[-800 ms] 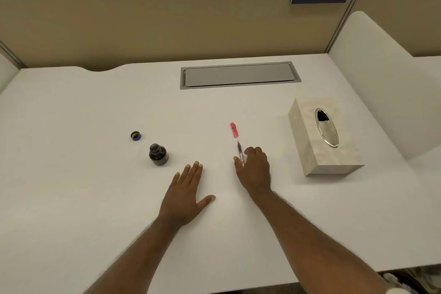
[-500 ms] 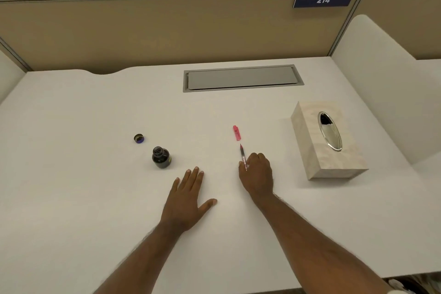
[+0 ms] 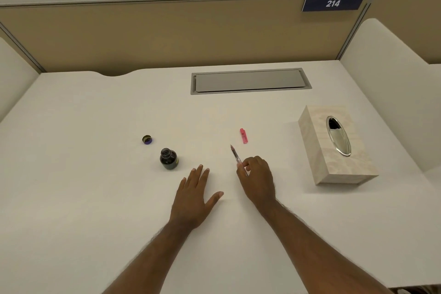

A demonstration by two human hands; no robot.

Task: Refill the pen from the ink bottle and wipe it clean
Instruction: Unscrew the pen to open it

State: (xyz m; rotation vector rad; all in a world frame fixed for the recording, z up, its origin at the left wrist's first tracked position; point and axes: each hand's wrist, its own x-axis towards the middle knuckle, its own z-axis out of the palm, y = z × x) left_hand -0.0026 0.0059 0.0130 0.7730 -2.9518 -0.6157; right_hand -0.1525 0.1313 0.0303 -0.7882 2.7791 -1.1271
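Observation:
A clear pink pen (image 3: 235,156) points away from me with its nib up and to the left; my right hand (image 3: 257,178) is pinched on its rear end. Its pink cap (image 3: 243,135) lies on the white desk just beyond the nib. An open dark ink bottle (image 3: 169,159) stands left of centre, and its lid (image 3: 147,139) lies upside down behind it to the left. My left hand (image 3: 193,198) rests flat on the desk, fingers spread, just right of the bottle and holding nothing.
A beige tissue box (image 3: 334,148) with an oval metal opening stands at the right. A grey cable hatch (image 3: 250,80) is set into the desk (image 3: 95,198) at the back. Tan partition panels and white side dividers enclose the desk.
My right hand has closed on the pen and drawn it slightly toward me, swinging its nib leftward away from the cap. The left hand has stayed flat.

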